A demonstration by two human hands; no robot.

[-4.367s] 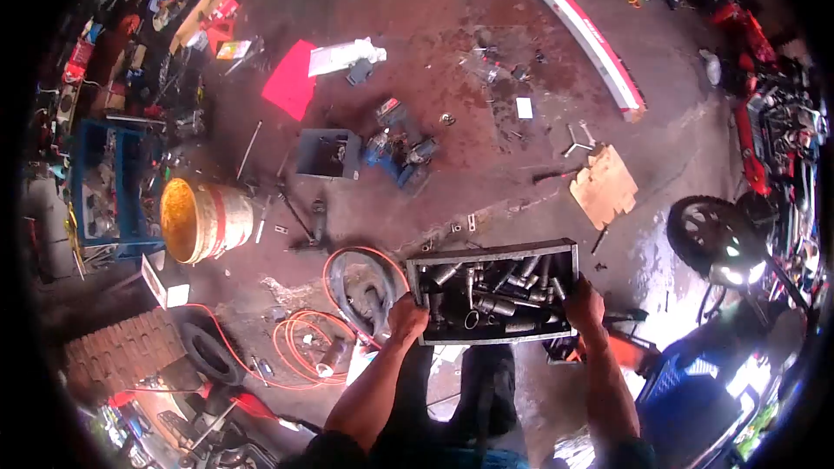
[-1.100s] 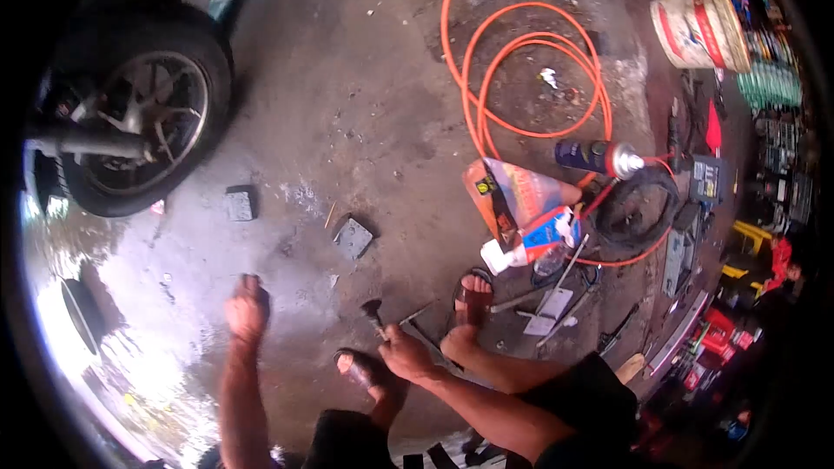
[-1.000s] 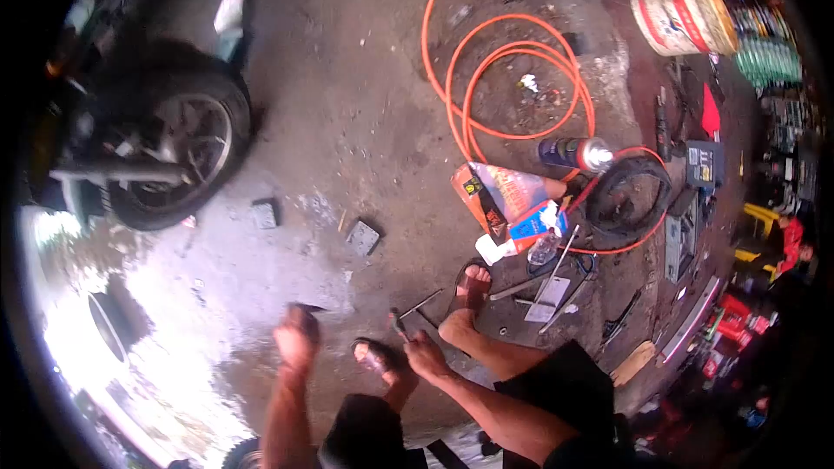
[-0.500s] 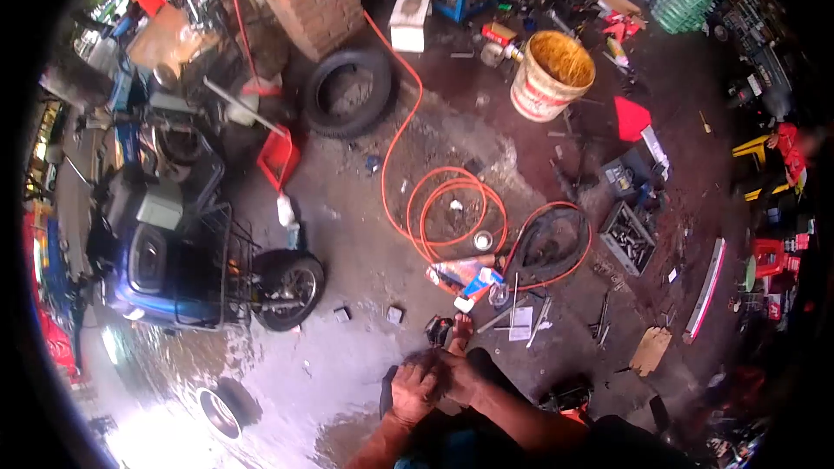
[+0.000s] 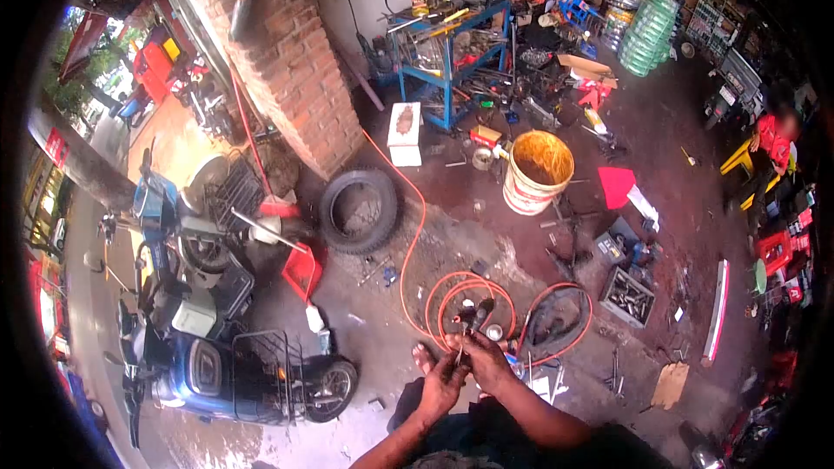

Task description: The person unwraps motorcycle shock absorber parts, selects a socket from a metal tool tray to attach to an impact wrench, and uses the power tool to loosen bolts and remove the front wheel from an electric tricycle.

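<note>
My left hand [image 5: 442, 389] and my right hand [image 5: 483, 362] are close together in front of my body, fingers closed. Between the fingertips is something small and thin that I cannot make out. A dark object [image 5: 474, 316] with a stubby end rises just beyond the right hand; its kind is unclear, and it seems to come from that hand's grip. Right behind the hands lie the coils of an orange hose [image 5: 445, 292] and a black inner tube [image 5: 559, 320] on the floor. A bare foot [image 5: 423, 357] shows beside the left hand.
A blue scooter [image 5: 252, 378] stands at left, below a loose tyre [image 5: 358, 211] and a red dustpan [image 5: 301, 273]. Ahead are a stained bucket [image 5: 532, 195] and a blue workbench [image 5: 449, 87]. A grey parts box [image 5: 627, 298] lies right; a person in red [image 5: 773, 143] is at far right.
The view has tilted up, showing more of the workbench and the brick pillar. My hands have shifted right, from clasped together to fingertips meeting, with the dark object showing beyond them.
</note>
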